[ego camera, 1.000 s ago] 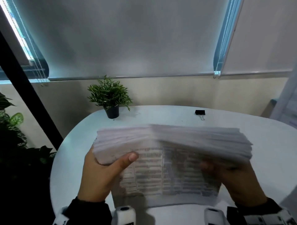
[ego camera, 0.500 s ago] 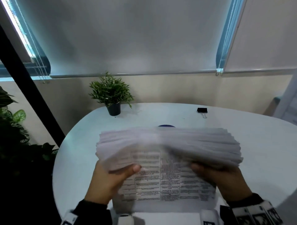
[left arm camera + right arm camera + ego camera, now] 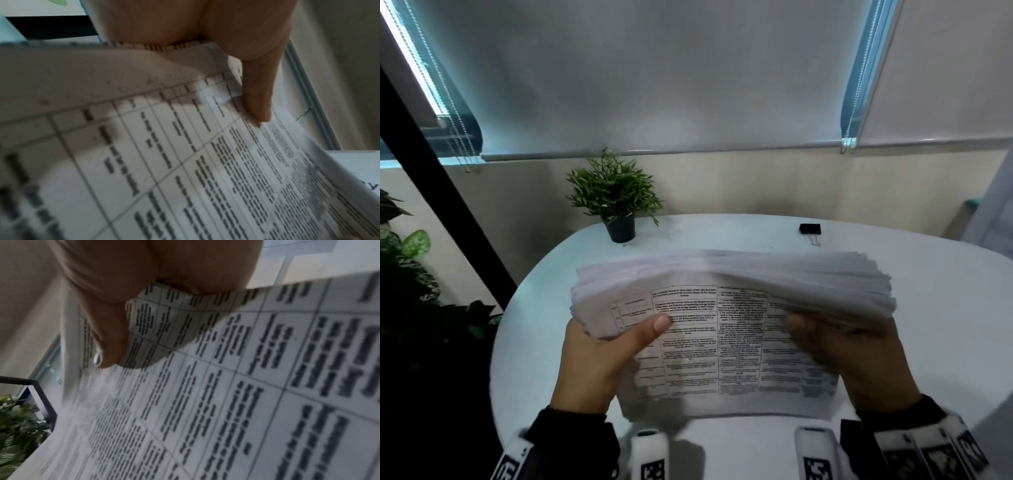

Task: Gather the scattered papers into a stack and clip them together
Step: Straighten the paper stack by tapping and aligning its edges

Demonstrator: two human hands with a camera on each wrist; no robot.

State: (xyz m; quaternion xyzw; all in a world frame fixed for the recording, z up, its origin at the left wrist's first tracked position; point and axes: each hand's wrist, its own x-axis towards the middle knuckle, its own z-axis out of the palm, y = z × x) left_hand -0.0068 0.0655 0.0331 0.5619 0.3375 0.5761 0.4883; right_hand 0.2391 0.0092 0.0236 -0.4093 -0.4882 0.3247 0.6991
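Above the table's (image 3: 945,342) six o'clock edge, both hands hold the paper stack (image 3: 722,308).
Left hand (image 3: 599,359) and right hand (image 3: 859,356) clamp its sides, thumbs on top; tap edges flush, then fetch the clip (image 3: 810,229) at one o'clock.

Left hand (image 3: 599,356): fingers hidden behind stack (image 3: 732,291), only thumb shows. Right hand (image 3: 859,356): blurred, fingers hidden behind stack too. Print on page facing person blurred, unreadable in both wrist views. Stack's top edge smeared between hands. Clip (image 3: 810,229) beyond right hand, too small for detail.
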